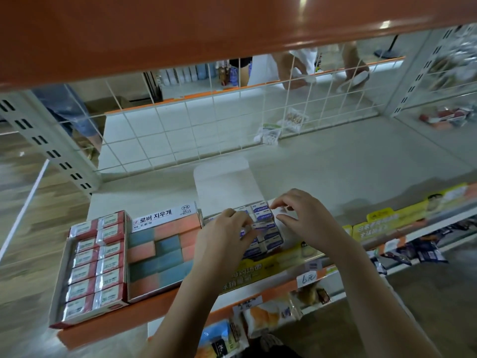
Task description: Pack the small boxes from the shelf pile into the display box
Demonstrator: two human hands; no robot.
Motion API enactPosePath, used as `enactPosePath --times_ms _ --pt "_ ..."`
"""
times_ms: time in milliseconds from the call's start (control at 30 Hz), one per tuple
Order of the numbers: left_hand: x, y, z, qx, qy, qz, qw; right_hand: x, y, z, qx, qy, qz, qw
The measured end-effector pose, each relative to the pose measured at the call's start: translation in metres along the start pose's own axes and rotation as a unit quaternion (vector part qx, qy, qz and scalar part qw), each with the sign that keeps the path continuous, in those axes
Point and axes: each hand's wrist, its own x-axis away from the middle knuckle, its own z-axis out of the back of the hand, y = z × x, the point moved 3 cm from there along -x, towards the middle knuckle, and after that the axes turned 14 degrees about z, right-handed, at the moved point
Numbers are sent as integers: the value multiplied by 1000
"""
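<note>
A white display box (227,187) with its lid flap standing open sits on the shelf, holding several small white-and-blue eraser boxes (263,215) in rows. My left hand (224,236) is over the box's left side and pinches one small box (259,226) with fingertips. My right hand (302,218) hovers over the box's right edge with fingers loosely curled and nothing plainly held in them. Part of the display box's contents is hidden under my left hand.
Left of it stand a display box of pink and teal erasers (162,251) and a red-and-white one (95,264). A white wire grid (196,127) backs the shelf (348,164). Packaged snacks (268,316) lie on the lower shelf. An orange shelf (180,29) hangs overhead.
</note>
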Motion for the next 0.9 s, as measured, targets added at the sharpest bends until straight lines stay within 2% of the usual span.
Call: enactPosePath --times_ms 533,633,733,900 --pt "-6 17 -19 -48 6 -23 999 25 -5 -1 -14 53 -16 998" --pt "-8 25 -14 -28 17 -17 999 31 5 12 -13 57 -22 998" --pt "-13 52 -13 -14 43 -53 998 44 26 36 11 76 -35 996" --pt "-27 138 -44 -27 56 -132 989 78 79 79 74 50 -65 994"
